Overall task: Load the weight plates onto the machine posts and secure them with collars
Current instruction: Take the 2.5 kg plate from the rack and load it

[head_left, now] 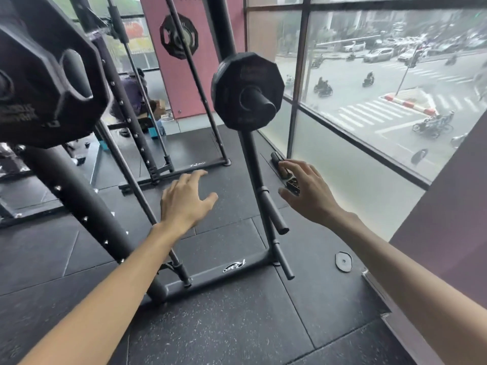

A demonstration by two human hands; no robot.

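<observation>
**Rubber floor (237, 325) by the window (369, 75): one plate on, no collar yet**

My left hand (184, 201) hung open, fingers spread and holding nothing, just left of the upright (254, 167). My right hand (311, 193) reached out on the upright's other side, fingers loosely curved near a small dark piece (291, 184). I could not tell whether I gripped it or it lay on the floor beyond them, nor whether it was a collar.

At the upright's top, one weight plate (247, 90) sat on its post (261, 102), whose end stuck out bare, with no collar on it. Lower down the upright, the pegs (274, 209) stood empty. A larger plate (50, 75) loomed well to the upright's left, and a small disc (344, 261) lay near its foot.

I judged the job barely begun: one plate hung, further plates and every collar left to do.
</observation>
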